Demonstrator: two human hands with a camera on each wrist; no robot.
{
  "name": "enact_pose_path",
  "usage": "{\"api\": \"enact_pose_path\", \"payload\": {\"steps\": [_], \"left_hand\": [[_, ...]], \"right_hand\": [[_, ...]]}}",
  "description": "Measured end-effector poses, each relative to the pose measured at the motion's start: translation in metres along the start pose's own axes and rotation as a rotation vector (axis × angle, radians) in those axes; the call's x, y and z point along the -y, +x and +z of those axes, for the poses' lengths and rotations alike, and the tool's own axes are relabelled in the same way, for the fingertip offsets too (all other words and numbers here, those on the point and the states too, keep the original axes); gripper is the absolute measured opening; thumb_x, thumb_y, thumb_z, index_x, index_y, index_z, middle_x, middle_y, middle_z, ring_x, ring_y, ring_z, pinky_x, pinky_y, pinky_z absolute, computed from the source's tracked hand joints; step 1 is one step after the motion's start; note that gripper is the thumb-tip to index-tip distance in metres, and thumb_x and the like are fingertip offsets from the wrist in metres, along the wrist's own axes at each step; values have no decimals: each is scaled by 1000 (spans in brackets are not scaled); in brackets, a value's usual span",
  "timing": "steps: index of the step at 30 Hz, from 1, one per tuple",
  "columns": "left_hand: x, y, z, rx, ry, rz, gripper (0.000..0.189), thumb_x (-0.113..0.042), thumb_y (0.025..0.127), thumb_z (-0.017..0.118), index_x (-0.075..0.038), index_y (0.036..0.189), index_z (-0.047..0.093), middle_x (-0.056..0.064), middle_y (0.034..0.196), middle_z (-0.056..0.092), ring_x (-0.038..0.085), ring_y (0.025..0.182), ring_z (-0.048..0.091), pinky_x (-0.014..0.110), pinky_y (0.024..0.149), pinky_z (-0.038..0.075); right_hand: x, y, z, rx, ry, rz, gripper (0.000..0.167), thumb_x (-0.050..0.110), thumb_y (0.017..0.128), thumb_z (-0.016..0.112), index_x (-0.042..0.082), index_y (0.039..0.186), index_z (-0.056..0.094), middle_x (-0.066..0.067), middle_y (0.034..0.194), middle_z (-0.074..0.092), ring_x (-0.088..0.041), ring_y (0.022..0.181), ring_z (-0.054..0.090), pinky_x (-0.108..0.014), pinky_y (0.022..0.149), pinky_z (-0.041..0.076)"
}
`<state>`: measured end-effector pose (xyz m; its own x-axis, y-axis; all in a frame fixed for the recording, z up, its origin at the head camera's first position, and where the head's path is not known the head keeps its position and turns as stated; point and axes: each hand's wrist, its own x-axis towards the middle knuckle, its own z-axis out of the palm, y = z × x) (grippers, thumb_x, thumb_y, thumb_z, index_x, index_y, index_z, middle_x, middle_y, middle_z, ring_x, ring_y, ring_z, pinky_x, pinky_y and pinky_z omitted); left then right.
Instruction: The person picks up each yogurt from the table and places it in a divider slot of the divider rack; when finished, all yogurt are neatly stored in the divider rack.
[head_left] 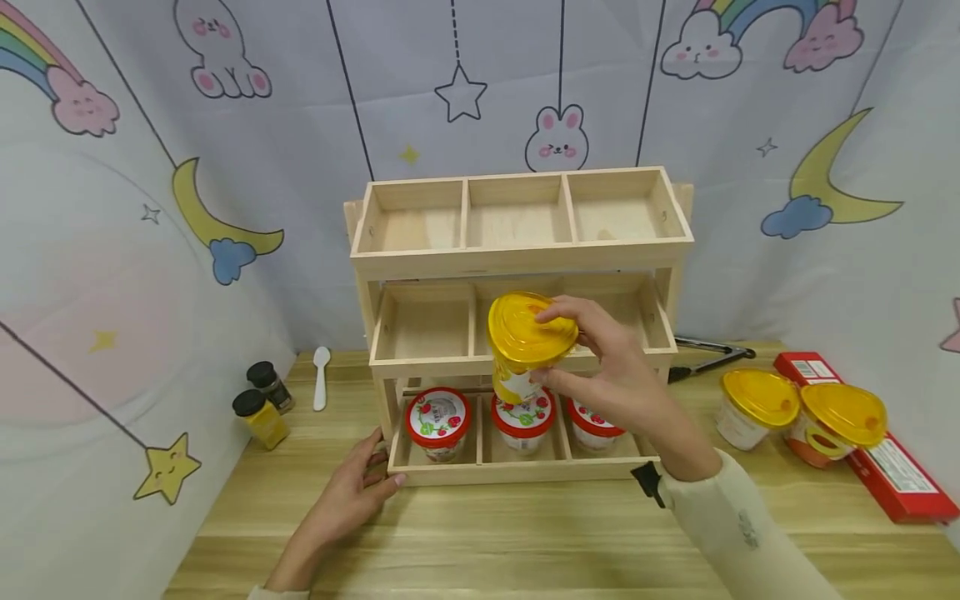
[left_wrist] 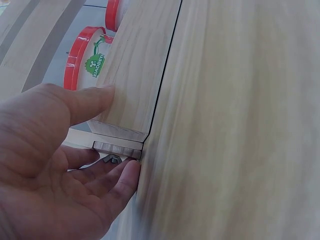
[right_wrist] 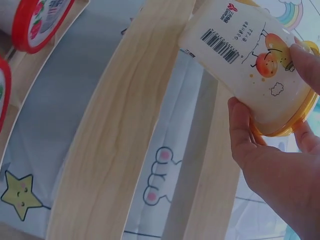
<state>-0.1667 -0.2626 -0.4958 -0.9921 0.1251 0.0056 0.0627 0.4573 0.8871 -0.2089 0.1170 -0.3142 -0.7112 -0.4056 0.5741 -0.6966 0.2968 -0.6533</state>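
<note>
My right hand holds a yellow-lidded plastic cup by its lid and upper side, tilted, in front of the middle tier of a wooden three-tier rack. The right wrist view shows a barcode and fruit drawings on this cup. Down at the rack's lower left corner, my left hand grips the frame. In the left wrist view the thumb lies on the front board, and the fingers reach round the side near a wing nut. Red-lidded cups stand in the three bottom compartments.
Two more yellow-lidded cups stand at the right by a long red box. Black-handled tongs lie behind them. On the left are a white spoon and two small black-capped jars. A patterned cloth hangs behind.
</note>
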Motion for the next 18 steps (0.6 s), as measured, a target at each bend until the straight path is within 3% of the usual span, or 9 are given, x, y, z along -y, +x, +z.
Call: {"api": "enact_pose_path", "payload": {"steps": [5, 12, 18], "left_hand": [[2, 0, -1, 2, 5, 6, 89, -12, 100, 77, 4, 169, 22, 35, 169, 31, 52, 147, 51, 38, 110, 62], [3, 0, 0, 0, -5, 2, 90, -11, 100, 77, 4, 169, 21, 35, 169, 31, 52, 148, 50, 37, 111, 62], [1, 0, 1, 0, -8, 10, 89, -10, 100, 77, 5, 168, 21, 36, 168, 31, 54, 148, 50, 40, 112, 61]], "right_hand": [[8, 13, 8, -3, -2, -25, 57, 4, 85, 90, 15, 134, 64, -4, 151, 60, -23, 139, 60, -39, 117, 58], [13, 29, 23, -42, 14, -70, 56, 4, 83, 92, 13, 132, 66, -6, 148, 61, -22, 139, 59, -32, 115, 59], [11, 42, 37, -55, 16, -79, 56, 4, 82, 92, 13, 131, 67, -5, 146, 62, -20, 140, 57, -39, 115, 59]]}}
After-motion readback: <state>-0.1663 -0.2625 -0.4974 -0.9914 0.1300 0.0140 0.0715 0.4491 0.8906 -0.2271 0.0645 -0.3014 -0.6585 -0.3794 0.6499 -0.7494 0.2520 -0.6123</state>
